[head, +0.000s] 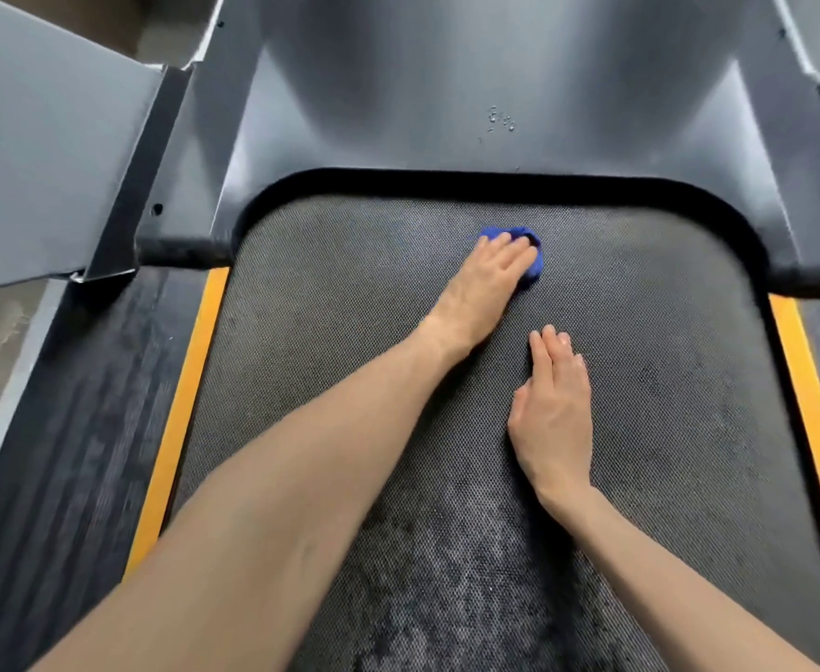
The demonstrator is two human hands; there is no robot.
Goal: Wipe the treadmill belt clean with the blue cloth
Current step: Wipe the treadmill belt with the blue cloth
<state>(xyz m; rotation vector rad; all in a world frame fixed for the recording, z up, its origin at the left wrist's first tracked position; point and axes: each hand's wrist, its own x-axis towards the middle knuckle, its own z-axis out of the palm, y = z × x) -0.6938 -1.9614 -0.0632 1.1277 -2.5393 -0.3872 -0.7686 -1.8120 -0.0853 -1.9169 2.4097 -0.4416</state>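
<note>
A person's left hand (488, 274) presses the bunched blue cloth (519, 233) onto the treadmill belt (665, 380) just above frame centre, close to the dark motor cover (446, 89). Its grip lies flat over the cloth rather than curled round it, seemingly to bear down while wiping. The right hand (555, 409), grip wide and empty, rests flat on the belt at centre, likely as a brace.

Plenty of open treadmill belt (665, 332) to the right, bare out to the orange strip (805, 405). Ahead, the grey motor cover (446, 89) rises just past the blue cloth (535, 269) and closes the far end. The left hand (485, 278) and its forearm slant across the left half. The right hand (555, 414) lies flat mid-belt, with a narrow lane between them.
</note>
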